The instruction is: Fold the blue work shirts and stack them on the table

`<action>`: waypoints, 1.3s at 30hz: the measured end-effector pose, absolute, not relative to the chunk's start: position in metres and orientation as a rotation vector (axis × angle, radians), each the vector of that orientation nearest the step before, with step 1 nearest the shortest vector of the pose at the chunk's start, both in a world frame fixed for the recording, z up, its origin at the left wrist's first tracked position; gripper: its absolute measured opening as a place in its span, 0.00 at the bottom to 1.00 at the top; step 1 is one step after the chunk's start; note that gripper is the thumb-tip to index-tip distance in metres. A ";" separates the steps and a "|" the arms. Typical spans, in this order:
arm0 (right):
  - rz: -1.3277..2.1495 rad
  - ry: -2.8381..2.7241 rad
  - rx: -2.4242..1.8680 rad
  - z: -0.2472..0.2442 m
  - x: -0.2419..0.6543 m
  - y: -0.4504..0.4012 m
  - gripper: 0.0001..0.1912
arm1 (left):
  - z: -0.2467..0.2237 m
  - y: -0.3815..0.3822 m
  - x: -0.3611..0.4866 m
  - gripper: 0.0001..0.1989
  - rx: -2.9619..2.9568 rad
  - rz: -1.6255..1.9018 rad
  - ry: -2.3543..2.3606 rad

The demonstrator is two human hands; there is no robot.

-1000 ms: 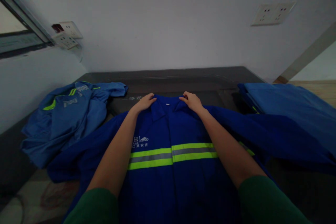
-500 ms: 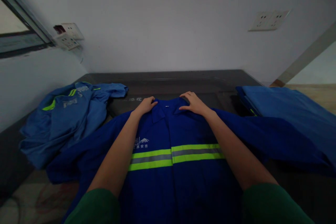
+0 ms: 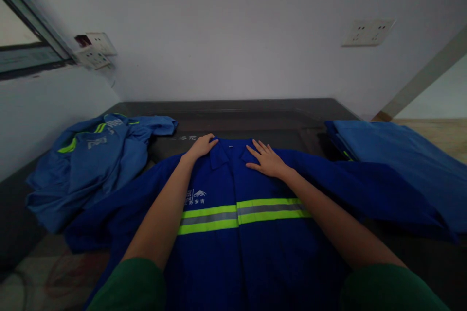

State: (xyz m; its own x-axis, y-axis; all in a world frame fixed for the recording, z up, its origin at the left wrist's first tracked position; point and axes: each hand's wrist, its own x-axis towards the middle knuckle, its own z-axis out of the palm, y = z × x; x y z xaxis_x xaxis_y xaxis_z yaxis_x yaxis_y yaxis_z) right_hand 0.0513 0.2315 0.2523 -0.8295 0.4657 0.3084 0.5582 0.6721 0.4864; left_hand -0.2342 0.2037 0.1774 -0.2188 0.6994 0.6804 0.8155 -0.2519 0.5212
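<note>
A dark blue work jacket (image 3: 215, 248) lies front up with its sleeves spread, its collar toward the wall. Yellow-green and grey reflective bands cross its chest, and white lettering sits on the chest at the left. At the left side of the collar, my left hand (image 3: 201, 147) has its fingers curled over the shoulder edge, thumb near the fingers, gripping the cloth. My right hand (image 3: 268, 160) lies flat with fingers spread on the collar's right side, holding nothing.
The jacket lies on a dark table (image 3: 233, 119) against a white wall. A crumpled lighter blue garment (image 3: 105, 165) with reflective strips is at the left. Folded blue clothes (image 3: 397, 150) are stacked at the right, beneath wall sockets (image 3: 368, 33).
My right hand has come down from the collar's top edge and flattened, fingers now spread over the collar's right side. My left hand has stayed almost where it was.
</note>
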 end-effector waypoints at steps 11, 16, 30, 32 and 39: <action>-0.626 -2.309 -0.821 0.296 0.065 0.228 0.20 | 0.213 0.172 -0.148 0.19 -1.723 -1.320 -1.585; -0.779 -2.341 -1.289 0.318 0.089 0.223 0.11 | 0.198 0.186 -0.092 0.26 -2.006 -1.152 -1.430; -0.698 -2.401 -1.495 0.336 0.099 0.232 0.08 | 0.192 0.205 -0.101 0.28 -2.119 -1.511 -1.515; -0.692 -2.394 -1.456 0.334 0.092 0.231 0.10 | 0.202 0.207 -0.106 0.24 -1.974 -1.926 -1.603; -0.558 -2.435 -1.229 0.319 0.056 0.236 0.11 | 0.246 0.216 -0.115 0.17 -2.026 -2.323 -1.920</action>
